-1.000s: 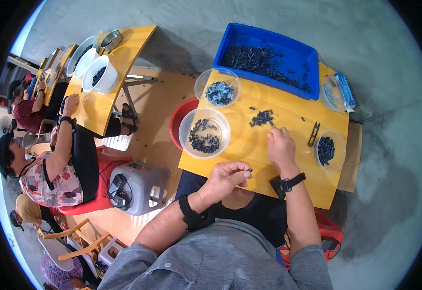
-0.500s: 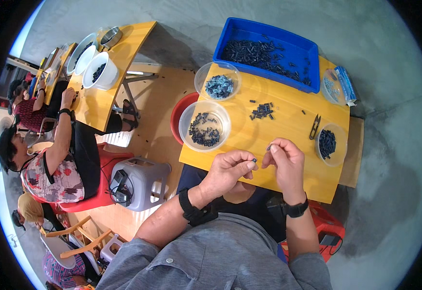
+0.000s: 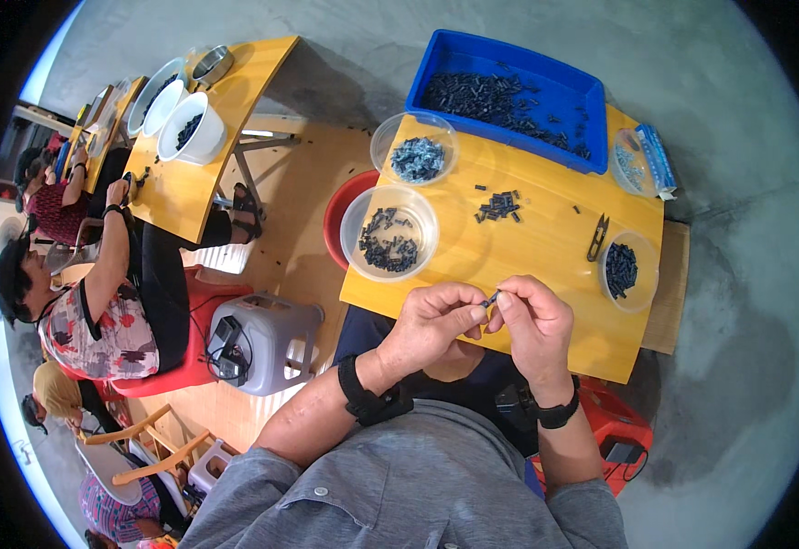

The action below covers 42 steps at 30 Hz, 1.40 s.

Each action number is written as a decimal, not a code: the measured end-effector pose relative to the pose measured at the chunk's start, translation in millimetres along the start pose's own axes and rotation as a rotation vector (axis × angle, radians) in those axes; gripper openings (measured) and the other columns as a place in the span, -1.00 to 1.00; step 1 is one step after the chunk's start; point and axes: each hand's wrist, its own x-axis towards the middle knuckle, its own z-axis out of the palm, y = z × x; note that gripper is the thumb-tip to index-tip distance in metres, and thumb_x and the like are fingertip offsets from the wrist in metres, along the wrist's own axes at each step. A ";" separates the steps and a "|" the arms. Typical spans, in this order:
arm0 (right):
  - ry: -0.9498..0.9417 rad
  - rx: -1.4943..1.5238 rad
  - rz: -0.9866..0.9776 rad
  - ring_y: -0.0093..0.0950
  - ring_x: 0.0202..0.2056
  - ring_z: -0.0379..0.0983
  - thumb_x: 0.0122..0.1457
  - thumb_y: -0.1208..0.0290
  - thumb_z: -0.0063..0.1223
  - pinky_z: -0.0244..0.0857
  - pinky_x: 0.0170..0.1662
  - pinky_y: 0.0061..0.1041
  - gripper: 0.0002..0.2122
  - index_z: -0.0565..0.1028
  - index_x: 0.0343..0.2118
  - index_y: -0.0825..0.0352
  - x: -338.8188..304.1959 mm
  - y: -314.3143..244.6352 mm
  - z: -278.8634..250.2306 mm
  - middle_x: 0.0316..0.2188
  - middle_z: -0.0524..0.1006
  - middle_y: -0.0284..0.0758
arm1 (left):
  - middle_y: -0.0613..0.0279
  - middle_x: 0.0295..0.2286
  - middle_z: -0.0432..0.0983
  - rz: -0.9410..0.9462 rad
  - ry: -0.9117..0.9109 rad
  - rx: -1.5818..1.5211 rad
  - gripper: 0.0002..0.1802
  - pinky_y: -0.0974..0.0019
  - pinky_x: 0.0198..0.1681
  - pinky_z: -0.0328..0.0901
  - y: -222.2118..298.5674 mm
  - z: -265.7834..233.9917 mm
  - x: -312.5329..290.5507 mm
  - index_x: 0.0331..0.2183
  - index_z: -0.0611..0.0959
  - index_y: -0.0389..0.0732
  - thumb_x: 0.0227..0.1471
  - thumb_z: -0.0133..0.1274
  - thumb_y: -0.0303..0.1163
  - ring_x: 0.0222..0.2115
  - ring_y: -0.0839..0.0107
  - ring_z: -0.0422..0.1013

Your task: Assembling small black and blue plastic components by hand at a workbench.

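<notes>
Pinching a small dark part [image 3: 491, 298] between the fingertips of both hands, left hand [image 3: 431, 320] and right hand [image 3: 532, 322] meet above the near edge of the yellow worktop [image 3: 546, 247], the part's long axis running roughly hand to hand, equally near both.

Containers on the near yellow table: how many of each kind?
Clear round plastic bowls: 4
Blue rectangular bin: 1
Total: 5
</notes>
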 end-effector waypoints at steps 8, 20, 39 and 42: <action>0.002 -0.105 -0.053 -0.64 -0.56 0.41 0.15 0.60 -0.03 0.29 -0.50 -0.69 -0.95 0.45 -0.37 0.47 3.2 0.1 1.8 -0.49 0.43 -0.33 | 0.36 -0.49 0.52 0.028 -0.002 -0.013 -0.87 0.58 -0.45 0.33 1.1 -1.3 2.4 -0.29 0.58 -0.29 0.11 0.03 -0.45 -0.48 0.65 0.42; 0.023 -0.227 -0.135 -0.60 -0.59 0.39 0.09 0.65 0.00 0.26 -0.53 -0.66 -0.99 0.45 -0.43 0.45 9.9 -0.6 5.3 -0.53 0.43 -0.30 | 0.39 -0.48 0.50 0.031 0.038 0.051 -0.89 0.57 -0.42 0.34 0.5 -2.3 6.9 -0.32 0.59 -0.31 0.10 0.03 -0.47 -0.48 0.65 0.41; 0.094 -0.491 -0.365 -0.35 -0.52 0.43 0.02 0.62 0.05 0.30 -0.44 -0.48 -0.98 0.45 -0.47 0.43 12.0 2.5 9.6 -0.55 0.46 -0.20 | 0.40 -0.50 0.50 -0.013 0.033 0.008 -0.87 0.59 -0.46 0.33 -1.5 2.6 12.6 -0.30 0.59 -0.30 0.13 -0.01 -0.46 -0.50 0.67 0.41; 0.158 -0.457 -0.329 -0.33 -0.53 0.42 0.01 0.63 0.04 0.31 -0.44 -0.47 -0.98 0.45 -0.47 0.42 11.3 6.4 12.5 -0.55 0.45 -0.19 | 0.40 -0.50 0.50 -0.016 0.044 -0.013 -0.87 0.59 -0.46 0.32 -0.2 5.4 14.4 -0.30 0.58 -0.30 0.13 -0.02 -0.47 -0.49 0.67 0.41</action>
